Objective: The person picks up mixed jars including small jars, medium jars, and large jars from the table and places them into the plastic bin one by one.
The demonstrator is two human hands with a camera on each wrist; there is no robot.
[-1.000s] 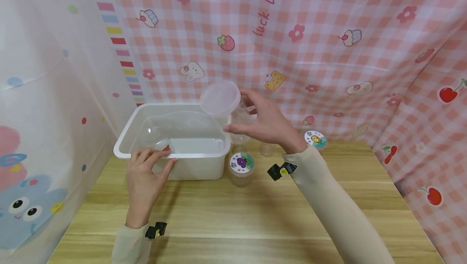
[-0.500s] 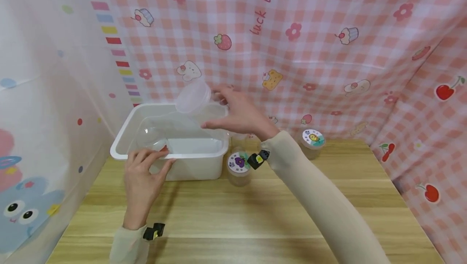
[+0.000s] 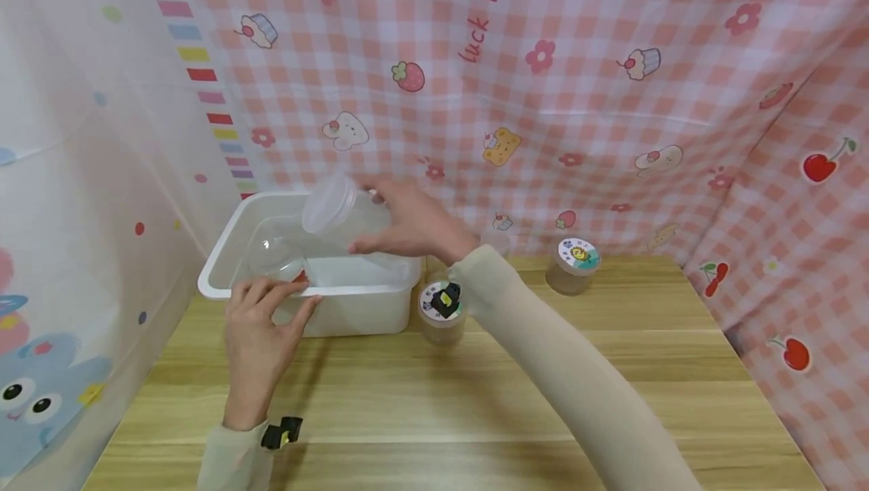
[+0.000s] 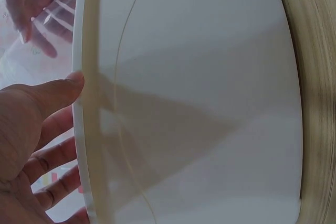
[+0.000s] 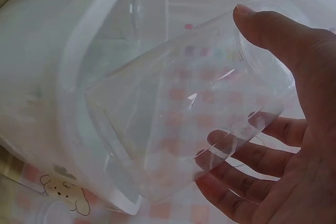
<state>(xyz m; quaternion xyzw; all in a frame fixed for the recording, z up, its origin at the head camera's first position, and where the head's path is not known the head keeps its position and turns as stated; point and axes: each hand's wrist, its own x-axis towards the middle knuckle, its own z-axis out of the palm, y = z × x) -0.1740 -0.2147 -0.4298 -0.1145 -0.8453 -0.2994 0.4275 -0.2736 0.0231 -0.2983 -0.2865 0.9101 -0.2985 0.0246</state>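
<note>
My left hand (image 3: 261,329) grips the front rim of a white plastic tub (image 3: 363,291); in the left wrist view the thumb (image 4: 58,93) lies on the rim's outer side and the fingers go over inside. My right hand (image 3: 414,221) holds a clear plastic jar (image 5: 173,103), thumb on one side and fingers round the other. This jar is tilted over the tub, its frosted round end (image 3: 327,203) facing left. Inside the tub, at the left, is another clear rounded container (image 3: 274,253), its lower part hidden by the front wall and my left hand.
Just right of the tub stands a lidded jar (image 3: 441,329), its label partly covered by my right wrist strap. Farther right is a jar with a yellow-figured label (image 3: 573,265). A pink checked cloth (image 3: 563,129) hangs behind the wooden table (image 3: 421,408).
My right hand has carried the clear jar left and slightly down, from beside the tub's right edge to over its inside. The left hand keeps its hold on the rim.
</note>
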